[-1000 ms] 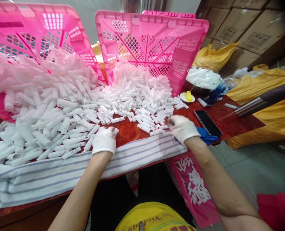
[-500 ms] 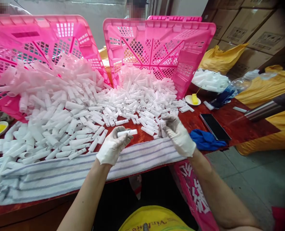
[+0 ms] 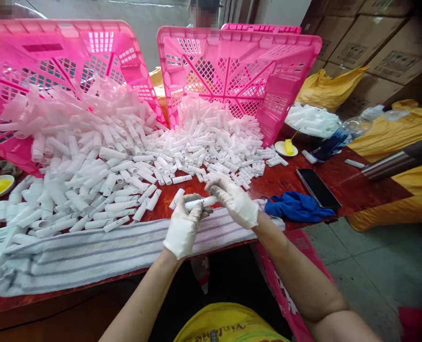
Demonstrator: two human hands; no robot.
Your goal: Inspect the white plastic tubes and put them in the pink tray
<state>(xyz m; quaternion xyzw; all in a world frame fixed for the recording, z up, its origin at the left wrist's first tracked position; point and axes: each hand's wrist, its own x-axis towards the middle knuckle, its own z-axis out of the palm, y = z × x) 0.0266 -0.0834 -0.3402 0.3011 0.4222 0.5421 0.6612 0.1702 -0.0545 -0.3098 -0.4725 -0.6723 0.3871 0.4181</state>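
Observation:
My left hand [image 3: 185, 225], in a white glove with greyed fingertips, is closed round a short white plastic tube [image 3: 201, 203] just above the striped towel. At that tube's right end, my gloved right hand [image 3: 232, 198] has thumb and fingers pinched together; whatever is between them is hidden. Another white tube [image 3: 176, 198] shows right beside my left fingers, and I cannot tell whether it is held or lies on the table. Beyond both hands spreads a large heap of white tubes [image 3: 89, 175], with smaller-looking ones [image 3: 211, 147] toward the right.
Two pink crates [image 3: 239, 35] lie tipped with openings toward me, tubes spilling out. A striped towel [image 3: 89, 261] lines the front edge. To the right are a blue cloth [image 3: 298, 206], a phone [image 3: 317, 187], a small dish [image 3: 292, 151] with something yellow, and a metal pipe [image 3: 389, 164].
My right hand has moved left from the towel's right side to the tube in my left hand. My left hand has shifted slightly right and down, still holding its tube.

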